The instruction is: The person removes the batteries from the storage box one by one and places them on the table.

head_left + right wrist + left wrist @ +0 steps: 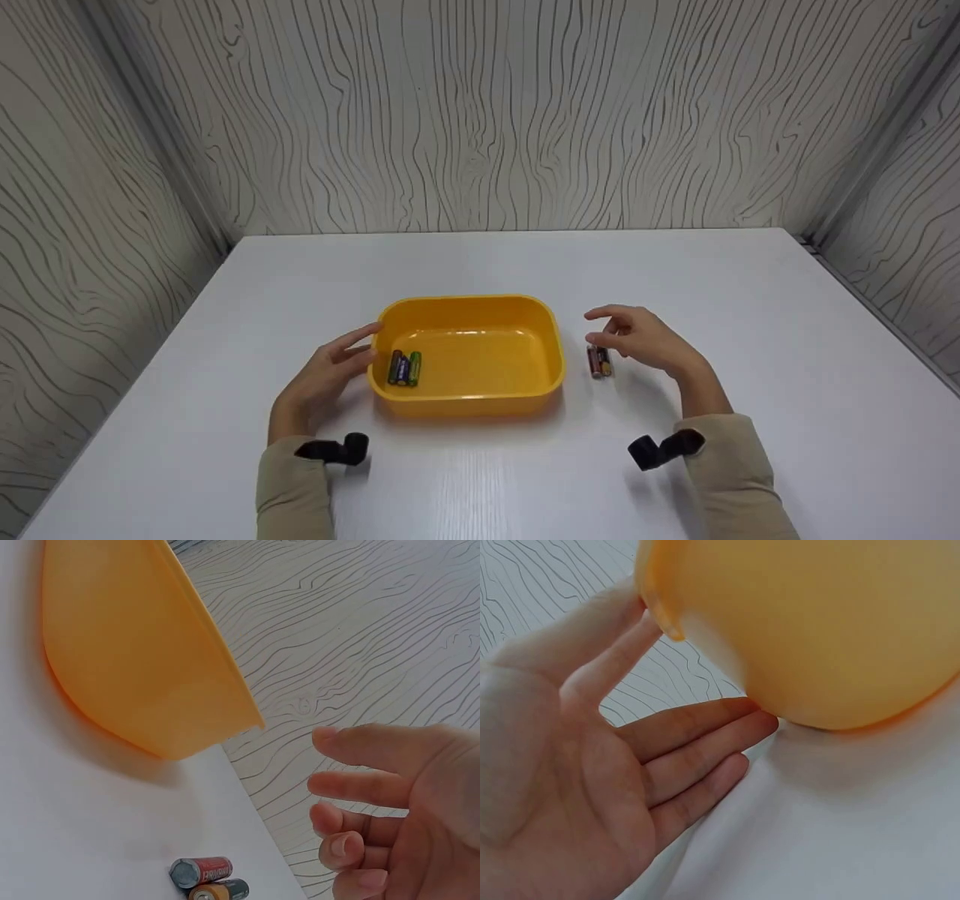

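Observation:
A yellow plastic tub (551,352) stands in the middle of the white table (787,337). Three batteries (403,368) lie side by side in its left end. My left hand (330,371) is open with straight fingers (697,739) against the tub's left outer wall (817,637). Two more batteries (599,361) lie on the table just right of the tub, and the right wrist view shows these batteries (208,879) below the tub's wall (127,652). My right hand (637,337) hovers over them, fingers (360,784) loosely spread, holding nothing.
Panels with a wavy wood-grain pattern (487,112) wall the table in at the back and on both sides. A black camera mount sits on each wrist (341,450) (660,448) above beige sleeves.

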`<state>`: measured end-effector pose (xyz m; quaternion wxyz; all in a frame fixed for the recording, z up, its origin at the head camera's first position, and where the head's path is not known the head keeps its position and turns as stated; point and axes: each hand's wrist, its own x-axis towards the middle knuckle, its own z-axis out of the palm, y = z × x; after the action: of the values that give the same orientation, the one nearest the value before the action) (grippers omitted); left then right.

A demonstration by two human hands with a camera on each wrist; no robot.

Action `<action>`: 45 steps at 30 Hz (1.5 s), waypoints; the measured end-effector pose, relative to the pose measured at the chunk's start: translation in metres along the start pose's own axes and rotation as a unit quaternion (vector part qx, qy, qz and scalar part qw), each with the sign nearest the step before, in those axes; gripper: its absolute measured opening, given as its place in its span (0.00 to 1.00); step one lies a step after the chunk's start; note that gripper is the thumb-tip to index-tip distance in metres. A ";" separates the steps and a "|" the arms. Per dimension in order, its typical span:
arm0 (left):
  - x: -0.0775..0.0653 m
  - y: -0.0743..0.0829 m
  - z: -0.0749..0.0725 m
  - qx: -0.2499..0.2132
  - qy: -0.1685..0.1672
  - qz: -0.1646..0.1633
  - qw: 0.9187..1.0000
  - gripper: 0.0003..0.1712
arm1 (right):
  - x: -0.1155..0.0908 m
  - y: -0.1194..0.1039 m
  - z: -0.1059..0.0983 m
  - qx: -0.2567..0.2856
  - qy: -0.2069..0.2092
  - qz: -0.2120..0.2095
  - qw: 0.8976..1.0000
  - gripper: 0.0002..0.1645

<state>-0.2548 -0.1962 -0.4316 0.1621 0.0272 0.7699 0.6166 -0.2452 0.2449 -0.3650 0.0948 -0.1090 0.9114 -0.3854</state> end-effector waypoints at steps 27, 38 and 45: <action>0.009 0.013 0.025 0.040 -0.033 0.034 0.998 0.27 | -0.002 -0.034 0.021 0.027 -0.001 -0.100 0.995 0.25; 0.008 0.013 0.028 0.034 -0.047 0.027 0.998 0.28 | 0.009 -0.048 0.063 0.061 -0.026 -0.145 0.987 0.22; 0.009 0.013 0.028 0.033 -0.048 0.034 0.998 0.28 | 0.017 -0.060 0.079 0.056 -0.052 -0.157 0.985 0.20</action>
<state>-0.2578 -0.1651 -0.4268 0.1768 0.0885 0.7797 0.5941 -0.2337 0.1451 -0.3773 0.0867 -0.2651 0.8539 -0.4394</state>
